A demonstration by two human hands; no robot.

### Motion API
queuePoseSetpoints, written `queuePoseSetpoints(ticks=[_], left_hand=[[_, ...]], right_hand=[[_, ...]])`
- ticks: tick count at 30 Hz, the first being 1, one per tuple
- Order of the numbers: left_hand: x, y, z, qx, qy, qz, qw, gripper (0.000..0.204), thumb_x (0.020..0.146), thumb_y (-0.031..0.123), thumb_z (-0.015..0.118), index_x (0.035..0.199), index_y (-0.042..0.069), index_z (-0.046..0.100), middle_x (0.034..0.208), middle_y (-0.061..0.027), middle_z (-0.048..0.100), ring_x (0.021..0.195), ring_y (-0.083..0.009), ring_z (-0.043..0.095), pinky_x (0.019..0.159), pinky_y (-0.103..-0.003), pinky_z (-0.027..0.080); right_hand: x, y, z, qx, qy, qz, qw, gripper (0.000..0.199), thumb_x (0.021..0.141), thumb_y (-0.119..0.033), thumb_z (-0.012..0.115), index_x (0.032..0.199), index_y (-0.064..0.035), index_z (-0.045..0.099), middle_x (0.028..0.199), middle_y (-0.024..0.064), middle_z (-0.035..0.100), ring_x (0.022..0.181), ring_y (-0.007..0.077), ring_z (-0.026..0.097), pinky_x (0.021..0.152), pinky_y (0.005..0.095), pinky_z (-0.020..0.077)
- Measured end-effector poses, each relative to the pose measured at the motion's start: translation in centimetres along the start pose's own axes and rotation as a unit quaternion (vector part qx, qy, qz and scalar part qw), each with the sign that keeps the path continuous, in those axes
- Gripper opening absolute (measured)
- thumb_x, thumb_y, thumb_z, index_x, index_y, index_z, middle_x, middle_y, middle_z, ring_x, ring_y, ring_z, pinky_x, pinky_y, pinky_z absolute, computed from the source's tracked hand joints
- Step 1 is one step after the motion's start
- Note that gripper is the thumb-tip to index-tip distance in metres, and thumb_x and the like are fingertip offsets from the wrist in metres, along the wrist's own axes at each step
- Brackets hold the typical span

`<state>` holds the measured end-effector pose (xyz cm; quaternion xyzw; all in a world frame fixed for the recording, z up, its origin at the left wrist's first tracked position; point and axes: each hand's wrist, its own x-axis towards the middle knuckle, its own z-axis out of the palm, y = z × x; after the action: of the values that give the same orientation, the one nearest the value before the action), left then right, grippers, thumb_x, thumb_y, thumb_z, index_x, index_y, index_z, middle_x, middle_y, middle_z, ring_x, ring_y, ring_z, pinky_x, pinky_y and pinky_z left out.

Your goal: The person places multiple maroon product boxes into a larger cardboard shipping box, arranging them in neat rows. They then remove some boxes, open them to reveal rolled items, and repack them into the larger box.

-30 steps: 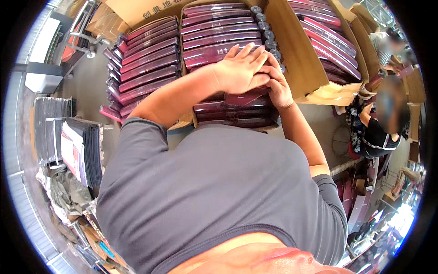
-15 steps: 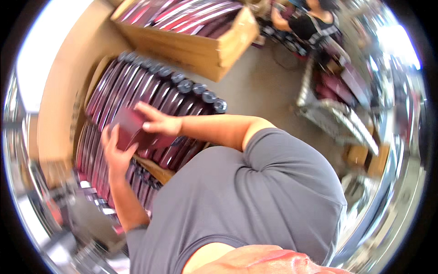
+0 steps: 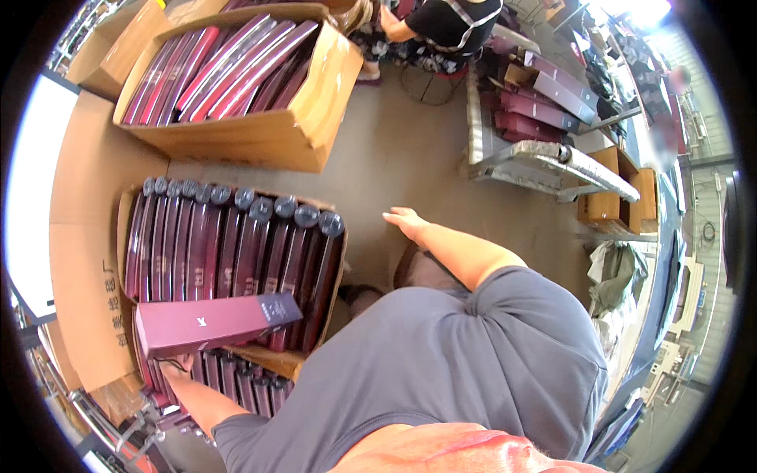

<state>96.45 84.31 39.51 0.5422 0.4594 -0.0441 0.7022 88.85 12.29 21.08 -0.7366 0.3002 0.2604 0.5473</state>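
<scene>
A long maroon cardboard box [image 3: 206, 326] with a dark end lies slantwise above a row of upright packages. My left hand [image 3: 178, 366] grips it from the near left side, its fingers mostly hidden beneath the box. Something thin and dark loops near that hand. Stretched out to the right, my right hand [image 3: 406, 222] holds nothing, fingers extended over the floor. Under the box, a carton [image 3: 341, 264] is packed with dark maroon packages [image 3: 206, 252] topped with round, clear-grey ends. More slim maroon packages [image 3: 236, 382] stand nearer me.
A second carton [image 3: 229, 142] at the far left holds maroon and red packages. A white-wrapped cart [image 3: 603, 173] with maroon boxes [image 3: 544, 110] stands at the far right, brown cartons [image 3: 615, 201] beside it. Another person [image 3: 449, 31] sits at the far side. Tall cardboard [image 3: 83, 268] borders the left.
Both hands were on the maroon box before. My right hand has let go and moved right, while my left keeps the box, now turned lengthwise. The whole view has shifted.
</scene>
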Motion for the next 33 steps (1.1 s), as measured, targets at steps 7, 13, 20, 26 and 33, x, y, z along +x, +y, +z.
queuePoseSetpoints(ticks=[7,13,20,26,33], left_hand=[[1.7,-16.9,12.6,0.23,0.088,0.295,0.923,0.076,0.089,0.051,0.051,0.148,0.007,0.032,0.15,-0.0109,0.039,0.136,-0.0264,0.039,0.113,-0.045,0.023],[2.5,-26.3,31.2,0.66,0.206,0.157,0.705,0.087,0.079,0.063,0.065,0.149,0.019,0.036,0.16,-0.0121,0.017,0.143,-0.0437,0.018,0.112,-0.06,0.023],[1.6,-28.2,27.1,0.782,0.129,0.15,0.591,0.056,0.082,0.034,0.069,0.135,0.028,0.054,0.163,-0.0014,-0.003,0.147,-0.0361,0.008,0.103,-0.065,0.034],[2.3,-28.0,22.8,0.793,0.083,0.19,0.572,0.049,0.077,0.033,0.073,0.124,0.02,0.066,0.158,-0.0181,0.019,0.139,-0.0429,0.029,0.109,-0.052,0.036],[-5.3,-33.5,29.4,0.761,0.176,-0.075,0.62,0.057,0.082,0.044,0.057,0.127,0.009,0.063,0.146,-0.0223,0.042,0.134,-0.037,0.039,0.112,-0.046,0.03]], right_hand=[[8.9,-14.8,8.4,-0.13,-0.275,-0.365,0.88,0.088,0.091,-0.061,0.049,0.15,-0.0004,0.023,0.157,0.0226,0.019,0.146,0.0353,0.018,0.119,0.0421,0.017],[13.0,-20.0,27.9,-0.221,-0.388,-0.342,0.827,0.091,0.087,-0.059,0.054,0.152,-0.0033,0.023,0.153,0.0225,0.031,0.14,0.0394,0.032,0.114,0.0433,0.0296],[10.4,-12.7,19.6,-0.229,-0.414,-0.475,0.742,0.07,0.081,-0.041,0.068,0.134,0.0001,0.051,0.14,0.0236,0.048,0.127,0.0371,0.049,0.104,0.043,0.0421],[14.3,-11.4,-20.1,-0.255,-0.035,-0.124,0.958,0.038,0.084,-0.039,0.063,0.112,-0.0149,0.069,0.113,0.0095,0.068,0.106,0.0261,0.064,0.093,0.0366,0.0502],[21.2,4.8,-64.4,-0.184,0.65,0.147,0.723,0.042,0.077,-0.032,0.064,0.113,-0.0113,0.069,0.12,0.0201,0.064,0.116,0.0372,0.059,0.101,0.0406,0.0469]])
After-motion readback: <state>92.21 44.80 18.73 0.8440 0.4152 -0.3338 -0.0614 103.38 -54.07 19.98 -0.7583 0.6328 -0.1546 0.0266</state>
